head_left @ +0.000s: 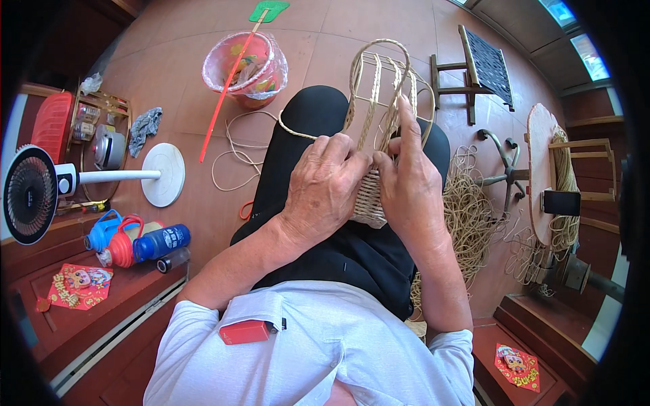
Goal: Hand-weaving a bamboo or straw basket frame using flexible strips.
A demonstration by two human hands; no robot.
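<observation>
A small woven basket of straw-coloured cord rests on my lap, between my dark-trousered thighs. Its lower part is tightly woven, while bare upright strands and a rounded looped handle rise from it. My left hand is closed on the basket's near left side, with fingers curled and thumb pressed in. On the right side, my right hand pinches the weave with its thumb, its index finger lying up along the strands. A thin loose cord loops out from beside my left hand. The fingers hide part of the weave.
A heap of cord lies on the floor at right, near a wheeled stand base. A folding stool and a lined bucket with a fly swatter stand ahead. At left are a fan and bottles.
</observation>
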